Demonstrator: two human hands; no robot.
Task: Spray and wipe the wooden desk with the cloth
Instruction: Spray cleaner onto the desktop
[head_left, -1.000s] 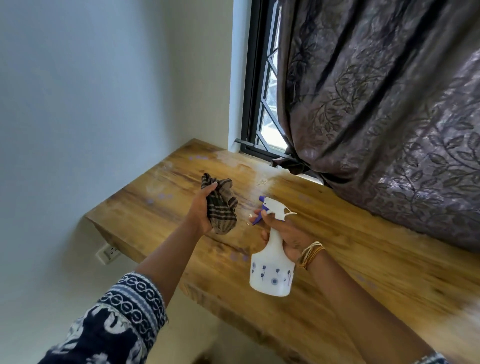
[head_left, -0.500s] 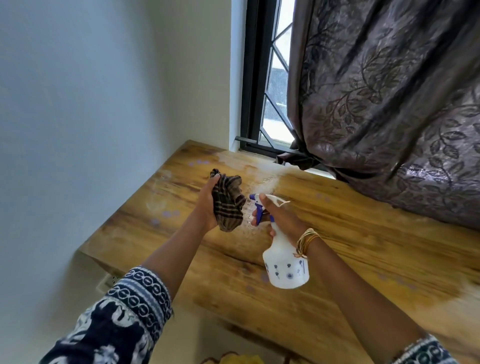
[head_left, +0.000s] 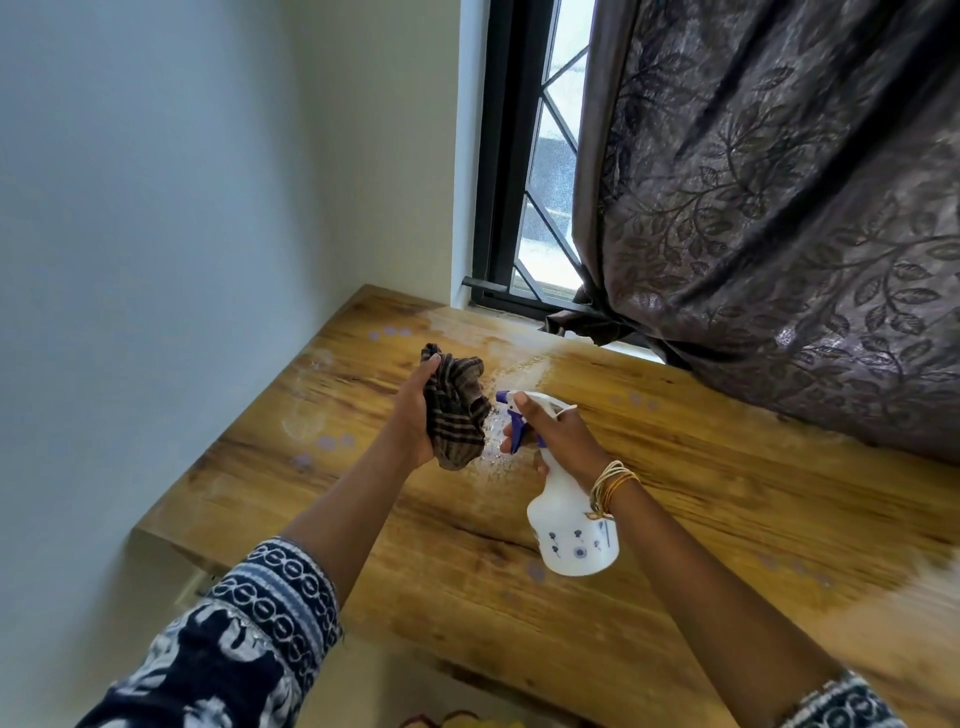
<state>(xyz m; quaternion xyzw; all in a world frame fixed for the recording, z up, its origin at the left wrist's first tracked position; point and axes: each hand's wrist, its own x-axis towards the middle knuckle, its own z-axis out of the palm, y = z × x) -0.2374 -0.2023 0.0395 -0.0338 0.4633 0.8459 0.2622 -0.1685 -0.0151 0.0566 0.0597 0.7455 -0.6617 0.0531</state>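
Bunched brown checked cloth (head_left: 457, 410) is gripped in the left hand (head_left: 415, 415), just left of the white plastic spray bottle (head_left: 569, 525) clasped by the right hand (head_left: 556, 436), nozzle aimed cloth-ward over the wooden desk (head_left: 701, 493).

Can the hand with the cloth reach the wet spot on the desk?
Probably yes. The left hand holds the cloth just above the desk, right beside the wet spot. Nothing lies between them; only the bottle hangs close by.

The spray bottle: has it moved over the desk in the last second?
Yes. The spray bottle has gone forward, toward the window frame, across the wooden desk.
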